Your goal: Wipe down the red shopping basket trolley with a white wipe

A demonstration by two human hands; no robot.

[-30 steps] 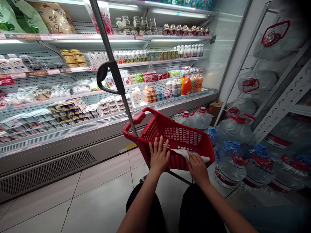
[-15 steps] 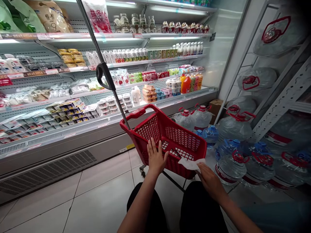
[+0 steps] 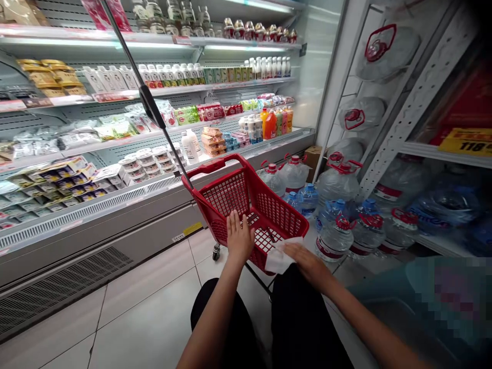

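Observation:
A red rolling shopping basket (image 3: 286, 207) with mesh sides and a long handle pole stands right in front of my knees. Inside it, only the bare mesh floor and a thin dark strip show. My left hand (image 3: 239, 240) is open, fingers stretched out at the basket's near rim; whether the palm presses on it I cannot tell. In my right hand (image 3: 307, 261) is a thin white wipe (image 3: 280, 259), paper or cloth, pinched at the near right corner of the basket. The wipe hangs over the outside of the rim.
Beyond the basket runs an open dairy chiller (image 3: 154, 207) stacked with tubs, bottles and packs. Large water bottles (image 3: 333, 241) crowd the floor at the right, beside a white metal rack (image 3: 407, 107). A blurred teal shape (image 3: 388, 292) lies at lower right.
My view has swung to the right. Along the basket's near edge my right hand has shifted leftward, and the wipe now drapes down the outer side. My left hand stays by the rim.

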